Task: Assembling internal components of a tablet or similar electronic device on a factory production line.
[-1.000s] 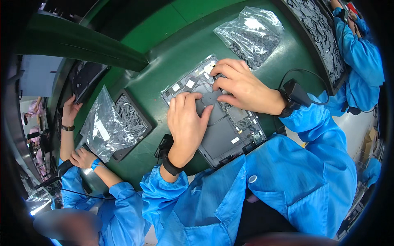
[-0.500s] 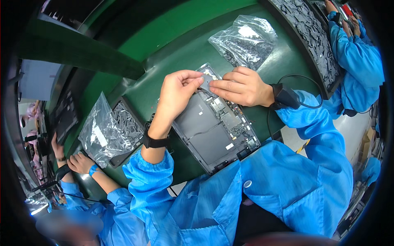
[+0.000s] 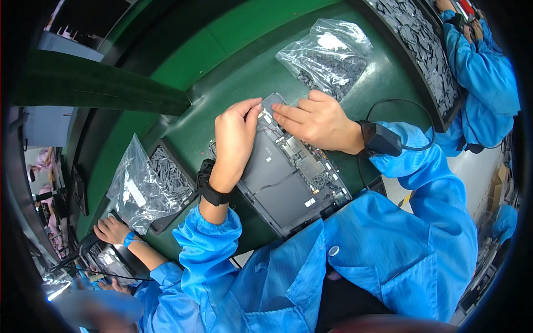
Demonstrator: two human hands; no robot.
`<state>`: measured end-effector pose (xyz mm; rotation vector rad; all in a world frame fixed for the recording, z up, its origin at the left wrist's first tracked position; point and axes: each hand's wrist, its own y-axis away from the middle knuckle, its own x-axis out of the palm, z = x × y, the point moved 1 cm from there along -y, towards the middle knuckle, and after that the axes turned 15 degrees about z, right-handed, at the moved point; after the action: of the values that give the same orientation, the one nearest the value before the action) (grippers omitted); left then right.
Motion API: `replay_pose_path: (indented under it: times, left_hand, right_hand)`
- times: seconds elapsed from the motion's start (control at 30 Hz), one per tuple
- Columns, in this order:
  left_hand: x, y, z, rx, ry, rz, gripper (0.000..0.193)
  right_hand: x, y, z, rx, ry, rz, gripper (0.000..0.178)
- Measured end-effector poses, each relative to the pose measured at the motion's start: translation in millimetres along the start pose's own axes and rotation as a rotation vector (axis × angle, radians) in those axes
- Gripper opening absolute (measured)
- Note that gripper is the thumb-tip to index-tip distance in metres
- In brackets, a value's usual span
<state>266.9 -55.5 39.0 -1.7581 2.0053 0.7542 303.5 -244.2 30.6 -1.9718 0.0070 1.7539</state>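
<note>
- Lying on bench [image 3: 222, 91]: laptop [image 3: 276, 183], innards bared.
- Left hand [image 3: 235, 133] at laptop's far end — fingertips pinched, can't tell on what.
- Right hand [image 3: 316, 121] there too — fingers extended, grip unclear.
- Bag [image 3: 328, 60] beyond laptop.

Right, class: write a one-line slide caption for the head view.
Left hand and right hand at the far end of an opened laptop base on a green workbench.

My green table [image 3: 216, 100] carries an opened laptop base [image 3: 277, 191] at my near edge, a clear bag [image 3: 336, 55] toward the far edge, a small tray [image 3: 185, 170] leftward, a long tray [image 3: 448, 117] rightward.
</note>
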Motion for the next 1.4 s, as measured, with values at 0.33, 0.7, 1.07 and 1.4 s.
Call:
replay_pose_path:
  times: [0.33, 0.7, 1.07, 1.4]
  left_hand:
    - [5.7, -1.1, 2.6, 0.138, -0.175, -0.079, 0.017]
    - [2.6, 59.3, -10.9, 0.21, -0.284, -0.16, 0.038]
    - [29.2, 160.9, -2.0, -0.035, 0.7, -0.279, 0.057]
    - [18.0, 165.1, 12.4, -0.239, 1.214, -0.096, 0.056]
  right_hand:
    - [-22.8, -20.5, -17.2, -0.065, -0.203, 0.532, 0.04]
    - [2.7, -7.2, -35.2, 0.147, -0.649, 0.086, 0.036]
    - [3.8, -46.5, -39.4, 0.326, -0.751, 0.695, 0.046]
    - [21.9, 31.1, 14.5, 0.583, -1.402, 0.078, 0.054]
